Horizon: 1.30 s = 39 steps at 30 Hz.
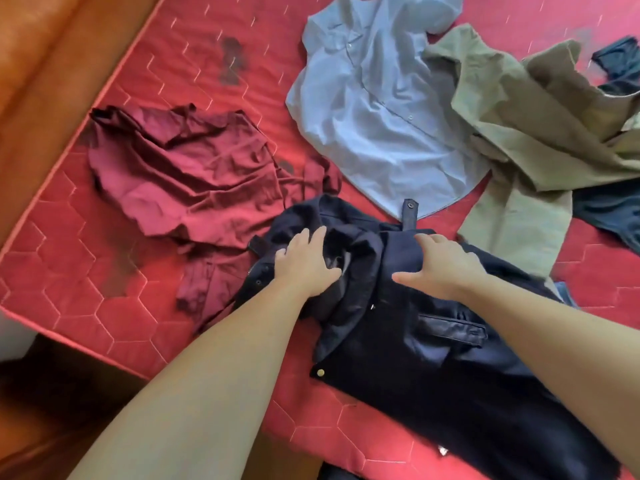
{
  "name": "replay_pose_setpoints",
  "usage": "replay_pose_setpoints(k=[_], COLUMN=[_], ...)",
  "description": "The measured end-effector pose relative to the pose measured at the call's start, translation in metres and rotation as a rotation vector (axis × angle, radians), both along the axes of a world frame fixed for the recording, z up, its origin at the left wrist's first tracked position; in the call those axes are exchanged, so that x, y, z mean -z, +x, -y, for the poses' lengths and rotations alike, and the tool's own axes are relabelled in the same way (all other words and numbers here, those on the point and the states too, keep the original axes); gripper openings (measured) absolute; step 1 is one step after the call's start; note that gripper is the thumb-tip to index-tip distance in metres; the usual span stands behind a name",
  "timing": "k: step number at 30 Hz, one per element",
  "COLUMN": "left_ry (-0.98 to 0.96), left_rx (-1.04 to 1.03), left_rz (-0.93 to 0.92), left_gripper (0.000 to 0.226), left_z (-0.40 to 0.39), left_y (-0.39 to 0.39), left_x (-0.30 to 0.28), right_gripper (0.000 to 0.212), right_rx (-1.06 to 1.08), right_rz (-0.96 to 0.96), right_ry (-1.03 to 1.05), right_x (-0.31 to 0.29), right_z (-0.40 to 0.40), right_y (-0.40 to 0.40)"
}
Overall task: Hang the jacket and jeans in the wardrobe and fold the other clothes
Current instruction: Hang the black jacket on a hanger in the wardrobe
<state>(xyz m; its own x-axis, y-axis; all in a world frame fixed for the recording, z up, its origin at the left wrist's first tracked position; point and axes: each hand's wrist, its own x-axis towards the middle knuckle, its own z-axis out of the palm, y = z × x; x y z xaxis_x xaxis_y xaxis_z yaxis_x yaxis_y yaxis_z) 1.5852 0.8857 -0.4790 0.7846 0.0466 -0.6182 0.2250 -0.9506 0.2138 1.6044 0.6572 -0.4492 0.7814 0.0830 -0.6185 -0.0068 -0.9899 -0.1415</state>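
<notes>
Head view, and you've got both hands down on the dark jacket (433, 341), which lies crumpled across the near edge of the mattress (69, 265). Your left hand (306, 263) rests flat on the bunched collar area, fingers spread and relaxed, gripping nothing. Your right hand (441, 268) presses the front panel with fingers extended, thumb out wide, also holding nothing. Watch it here: the jacket's lower hem hangs toward the mattress edge, so a lift from the collar alone could let the heavy body slide off to the floor. The collar strap (410, 214) overlaps the hem of the light blue shirt (381, 109), and that shirt could drag along with it. A sliver of blue denim (566, 294), likely the jeans, peeks out beside your right forearm; it may be pinned under the jacket. Left of the jacket, touching it, the maroon shirt (180, 174) lies rumpled. Farther right, the olive garment (519, 133) sprawls beside another dark piece (613, 209). The red quilted mattress shows dark stains, and an orange wooden frame (41, 64) runs along its left side.
</notes>
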Motion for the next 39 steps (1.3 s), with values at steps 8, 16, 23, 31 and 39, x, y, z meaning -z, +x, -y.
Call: replay_pose_setpoints(k=[8, 16, 23, 31, 39], left_ry=[0.076, -0.473, -0.488, -0.499, -0.659], left_rx=[-0.042, -0.193, -0.092, 0.084, 0.321], left_rz=[-0.054, -0.049, 0.065, 0.188, 0.285], left_gripper=[0.065, 0.031, 0.021, 0.017, 0.017], left_z=[-0.008, -0.002, 0.010, 0.050, 0.109], left_y=[0.014, 0.023, 0.050, 0.086, 0.070], left_x=[0.058, 0.027, -0.045, -0.174, -0.358], right_gripper=[0.077, 0.030, 0.027, 0.029, 0.028], right_rx=[0.062, 0.338, 0.622, 0.516, 0.460], right_rz=[-0.012, -0.011, 0.040, 0.030, 0.216], right_ry=[-0.063, 0.202, 0.508, 0.550, 0.582], right_x=[0.060, 0.057, -0.011, -0.182, -0.352], right_z=[-0.005, -0.048, -0.010, 0.060, 0.134], right_y=[-0.005, -0.002, 0.017, 0.033, -0.025])
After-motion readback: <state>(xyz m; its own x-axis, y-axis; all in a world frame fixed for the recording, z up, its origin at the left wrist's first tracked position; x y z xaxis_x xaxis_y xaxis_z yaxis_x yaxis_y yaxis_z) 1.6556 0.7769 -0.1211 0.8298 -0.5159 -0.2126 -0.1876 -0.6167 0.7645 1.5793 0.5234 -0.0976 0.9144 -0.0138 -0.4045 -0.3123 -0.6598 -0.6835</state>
